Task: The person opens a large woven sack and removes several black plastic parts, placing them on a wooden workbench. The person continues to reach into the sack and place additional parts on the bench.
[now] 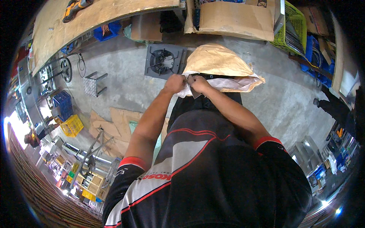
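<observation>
In front of my body a large brown paper sack with a white lining gapes open toward me. Dark things lie inside its mouth, too shaded to make out. My left hand is closed at the sack's left corner, gripping its edge. Just beside it, my right hand is closed on a thin, flat grey piece at the sack's opening; its exact kind cannot be told. Beyond my left hand, a square dark grey gas burner with a round grate stands on the floor, close to the sack.
A wooden workbench with a power drill runs along the far left. Ahead are a cardboard box and a yellow-green crate. A small metal stool and flattened cardboard lie left; a person's dark-clothed leg shows right.
</observation>
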A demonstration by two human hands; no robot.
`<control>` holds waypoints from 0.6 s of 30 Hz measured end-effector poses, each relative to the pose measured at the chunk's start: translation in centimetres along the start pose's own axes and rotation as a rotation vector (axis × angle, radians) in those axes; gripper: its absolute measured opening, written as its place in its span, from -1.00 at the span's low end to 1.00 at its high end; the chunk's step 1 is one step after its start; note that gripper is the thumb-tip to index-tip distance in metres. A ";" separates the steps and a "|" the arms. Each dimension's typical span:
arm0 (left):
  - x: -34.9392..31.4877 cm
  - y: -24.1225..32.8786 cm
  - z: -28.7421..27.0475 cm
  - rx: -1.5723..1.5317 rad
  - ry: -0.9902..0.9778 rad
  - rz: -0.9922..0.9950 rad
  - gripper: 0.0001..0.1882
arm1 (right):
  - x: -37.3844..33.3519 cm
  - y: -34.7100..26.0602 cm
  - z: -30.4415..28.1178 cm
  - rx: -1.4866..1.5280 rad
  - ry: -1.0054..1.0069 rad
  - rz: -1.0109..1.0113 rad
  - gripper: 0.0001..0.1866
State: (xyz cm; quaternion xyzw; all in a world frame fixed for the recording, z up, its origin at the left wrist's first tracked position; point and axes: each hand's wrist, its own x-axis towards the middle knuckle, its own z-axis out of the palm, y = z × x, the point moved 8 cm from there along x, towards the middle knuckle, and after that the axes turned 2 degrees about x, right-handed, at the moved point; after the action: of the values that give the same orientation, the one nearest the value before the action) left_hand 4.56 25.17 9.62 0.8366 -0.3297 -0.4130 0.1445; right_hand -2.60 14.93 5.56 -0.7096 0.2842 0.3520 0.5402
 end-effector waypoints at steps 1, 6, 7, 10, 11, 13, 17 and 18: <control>0.1 -0.2 0.1 0.004 0.008 -0.004 -0.82 | 0.1 0.1 0.1 0.010 0.005 -0.001 -0.40; 0.3 -1.0 0.8 0.009 0.020 -0.010 -0.83 | 0.0 -0.1 0.7 -0.014 0.034 0.002 -0.50; 0.2 -1.0 0.8 0.018 0.021 -0.016 -0.83 | -0.8 0.2 1.1 0.012 0.039 -0.021 -0.53; 0.0 -0.5 0.6 0.044 0.007 -0.014 -0.82 | -1.1 1.2 2.1 0.061 0.033 -0.027 -0.57; 0.1 -0.2 0.5 0.053 -0.009 -0.002 -0.82 | -0.9 1.7 2.3 0.072 0.027 -0.018 -0.57; -0.1 -0.1 0.4 0.097 -0.034 0.013 -0.81 | -1.5 -1.2 1.1 -0.046 -0.005 0.009 -0.58; -0.2 0.5 0.3 0.151 -0.059 0.007 -0.78 | -1.6 -2.1 0.9 -0.090 0.015 0.026 -0.56; -0.2 0.3 0.5 0.141 -0.063 -0.003 -0.77 | -1.9 -1.5 1.1 -0.060 0.044 0.037 -0.55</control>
State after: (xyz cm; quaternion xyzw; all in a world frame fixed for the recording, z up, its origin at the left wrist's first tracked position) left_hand 3.91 25.07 9.57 0.8318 -0.3609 -0.4152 0.0741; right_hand -2.73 16.45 7.72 -0.7276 0.2987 0.3545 0.5057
